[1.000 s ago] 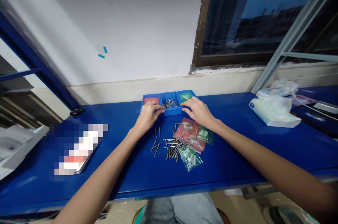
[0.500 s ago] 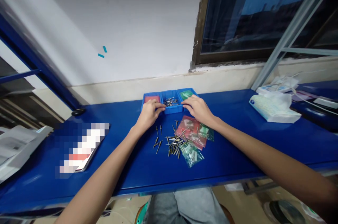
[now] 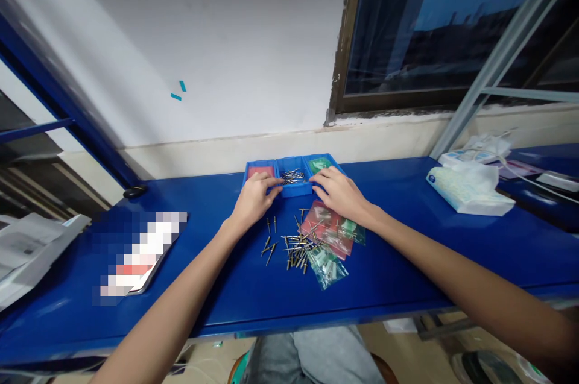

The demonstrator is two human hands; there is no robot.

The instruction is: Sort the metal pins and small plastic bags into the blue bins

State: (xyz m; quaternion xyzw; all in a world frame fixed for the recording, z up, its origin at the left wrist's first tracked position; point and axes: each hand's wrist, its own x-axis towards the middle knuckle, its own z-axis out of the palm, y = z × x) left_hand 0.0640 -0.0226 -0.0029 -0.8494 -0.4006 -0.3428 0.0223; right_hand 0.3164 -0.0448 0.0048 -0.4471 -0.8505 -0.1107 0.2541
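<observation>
A long blue bench [image 3: 407, 263] is running beneath the wall, and a blue three-bin tray [image 3: 292, 190] is sitting at its far edge. Right of the tray, well apart, a white tissue pack [image 3: 468, 191] is lying. Just in front of the tray, red and green plastic bags [image 3: 332, 233] are resting beside a scatter of loose metal pins [image 3: 294, 246]. The left hand [image 3: 253, 198] is pressing on the tray's front left rim, fingers loosely curled, gripping nothing. The right hand [image 3: 340, 191] is resting on the tray's front right rim, fingers spread flat, also holding nothing.
</observation>
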